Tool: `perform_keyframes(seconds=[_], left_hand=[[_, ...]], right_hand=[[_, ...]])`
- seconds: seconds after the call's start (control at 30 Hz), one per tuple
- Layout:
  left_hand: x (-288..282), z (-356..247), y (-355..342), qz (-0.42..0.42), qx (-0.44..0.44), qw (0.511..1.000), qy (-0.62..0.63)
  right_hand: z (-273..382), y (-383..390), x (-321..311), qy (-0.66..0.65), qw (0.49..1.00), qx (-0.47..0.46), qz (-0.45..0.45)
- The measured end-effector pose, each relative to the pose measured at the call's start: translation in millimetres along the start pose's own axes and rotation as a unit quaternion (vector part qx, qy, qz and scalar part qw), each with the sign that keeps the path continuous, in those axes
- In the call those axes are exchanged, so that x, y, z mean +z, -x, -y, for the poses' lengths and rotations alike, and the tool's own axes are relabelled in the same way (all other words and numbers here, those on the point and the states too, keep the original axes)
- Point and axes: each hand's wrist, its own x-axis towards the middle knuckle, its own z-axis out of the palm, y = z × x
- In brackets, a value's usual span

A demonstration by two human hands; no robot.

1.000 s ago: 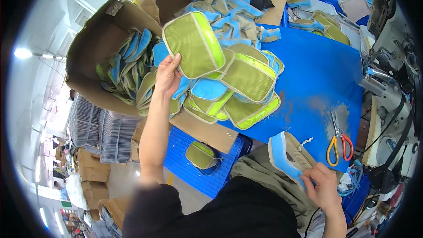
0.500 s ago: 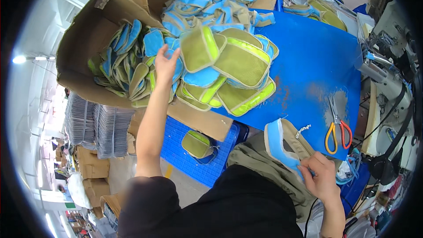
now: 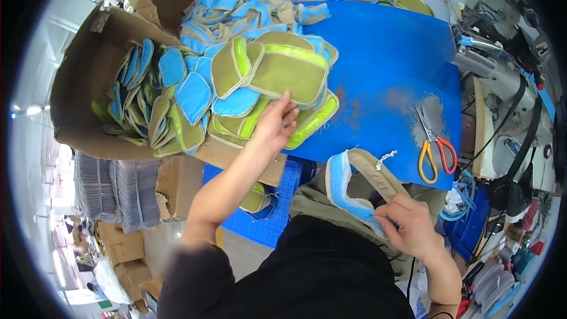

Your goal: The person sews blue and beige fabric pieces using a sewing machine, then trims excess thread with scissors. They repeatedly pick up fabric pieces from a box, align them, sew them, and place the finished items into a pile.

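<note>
Overflowing cardboard box (image 3: 88, 77) of fabric pouches (image 3: 195, 94).

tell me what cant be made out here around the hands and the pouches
- Head view: left hand covers part of the pouch stack; whether it grips or only rests is unclear.
- Right hand hides the lower end of the strip.
- Pouch below the table is half hidden by the forearm.
- Sewing machine is warped near the rim.
</note>
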Motion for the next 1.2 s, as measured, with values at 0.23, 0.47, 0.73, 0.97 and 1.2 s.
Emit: perform_keyframes(seconds=[0.23,0.47,0.73,0.97,1.2], left_hand=[[5,6,47,0.124,0.15,0.971,-0.142],[7,-20,70,0.287,0.233,0.896,-0.246],[31,-39,81,0.368,0.208,0.853,-0.305],[52,-39,92,0.424,0.215,0.811,-0.34],[49,-40,93,0.438,0.196,0.796,-0.368]], right_hand=[[-7,16,3,-0.015,1.0,0.019,-0.016],[-9,21,5,-0.02,0.999,-0.023,-0.014],[-5,29,-1,-0.013,0.999,-0.045,-0.003],[-3,37,-1,0.023,0.998,-0.06,-0.027],[0,33,-4,0.013,0.996,-0.086,-0.032]])
